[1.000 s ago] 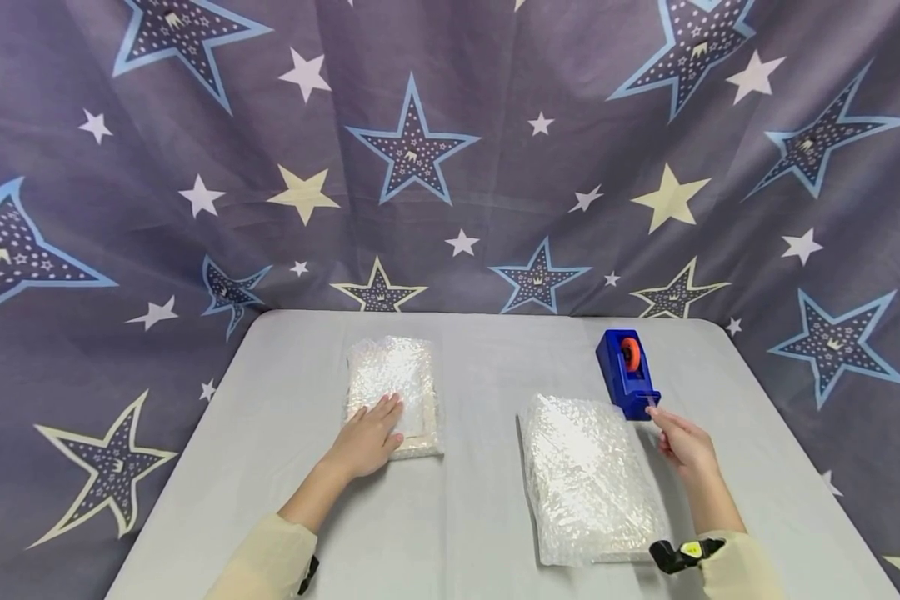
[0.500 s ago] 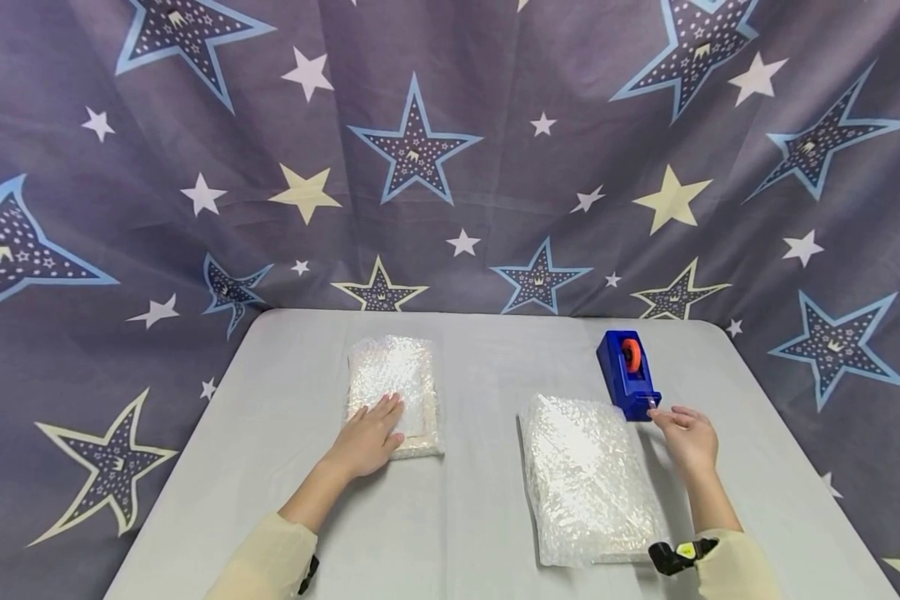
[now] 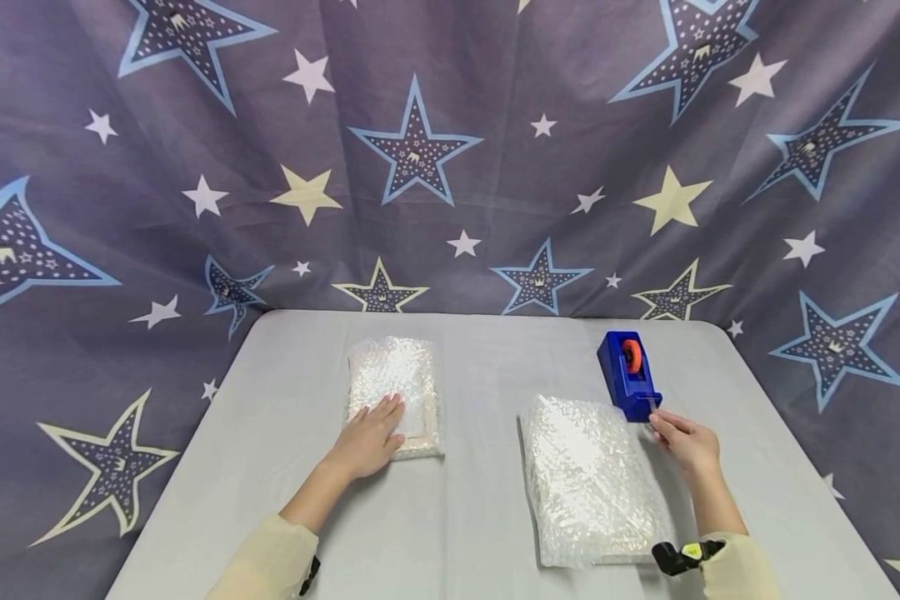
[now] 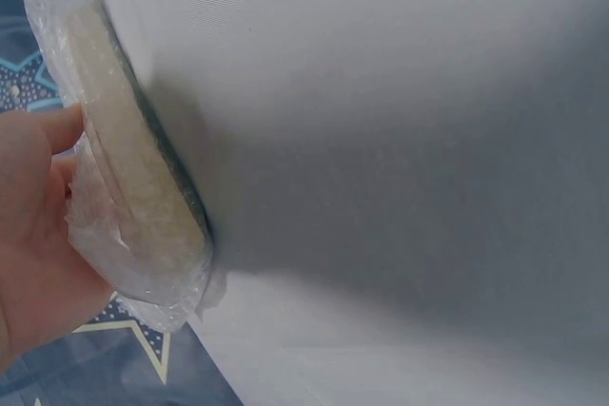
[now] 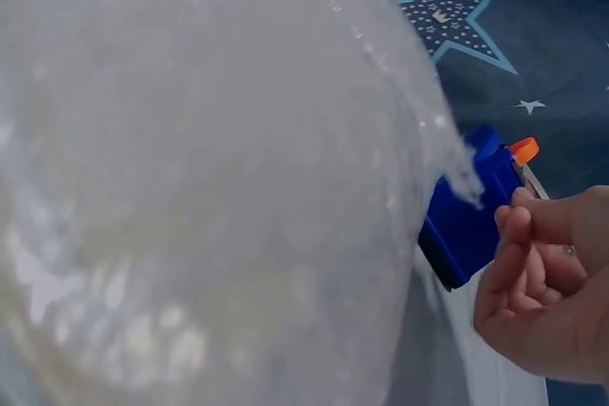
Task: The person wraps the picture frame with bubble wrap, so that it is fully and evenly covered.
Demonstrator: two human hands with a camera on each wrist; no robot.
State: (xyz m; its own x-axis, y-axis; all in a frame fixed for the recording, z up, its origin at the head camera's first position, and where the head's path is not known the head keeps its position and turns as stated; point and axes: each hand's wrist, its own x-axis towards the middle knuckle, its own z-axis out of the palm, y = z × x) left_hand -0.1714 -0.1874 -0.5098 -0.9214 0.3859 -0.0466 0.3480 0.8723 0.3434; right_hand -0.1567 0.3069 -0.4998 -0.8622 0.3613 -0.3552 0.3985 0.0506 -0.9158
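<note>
In the head view, my left hand (image 3: 369, 442) rests flat, with fingers spread, on the smaller bubble-wrapped package (image 3: 408, 375) on the left of the table. The left wrist view shows this package (image 4: 138, 159) from its side, with the hand (image 4: 43, 235) against it. On the right, my right hand (image 3: 688, 443) is at the front end of a blue tape dispenser (image 3: 624, 383). Its thumb and forefinger pinch the end of the clear tape (image 3: 652, 405) at the cutter. The dispenser carries an orange-cored roll (image 3: 632, 356). In the right wrist view, the other fingers of the hand (image 5: 552, 282) are curled.
A larger bubble-wrapped package (image 3: 588, 483) lies between my hands, just left of the right one. It fills much of the right wrist view. The light grey table (image 3: 480, 367) ends at a star-patterned curtain (image 3: 450, 167) behind and at both sides.
Half a second ago my right fingers were raised and straighter at the dispenser's front; now they are curled in again around the tape end. The left hand and both packages have stayed put.
</note>
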